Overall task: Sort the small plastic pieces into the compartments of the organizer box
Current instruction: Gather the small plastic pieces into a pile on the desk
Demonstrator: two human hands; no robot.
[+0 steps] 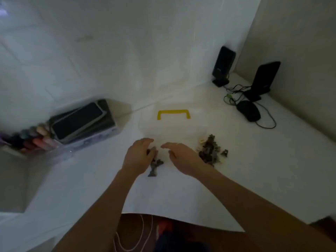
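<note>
A clear plastic organizer box (145, 124) with a yellow handle (173, 113) lies on the white table, hard to make out in the dim light. A pile of small dark and cream plastic pieces (209, 150) sits to its right. A smaller cluster of dark pieces (154, 167) lies at the box's near edge. My left hand (139, 157) curls over that cluster, fingers touching the topmost pieces. My right hand (183, 157) hovers beside it with fingers spread, holding nothing.
A clear bin (76, 124) with phones and coloured markers stands at the left. Two black speakers (222, 66) (263, 80), a black mouse (249, 110) and cables sit at the back right. The table's front edge (181, 219) is close to my body.
</note>
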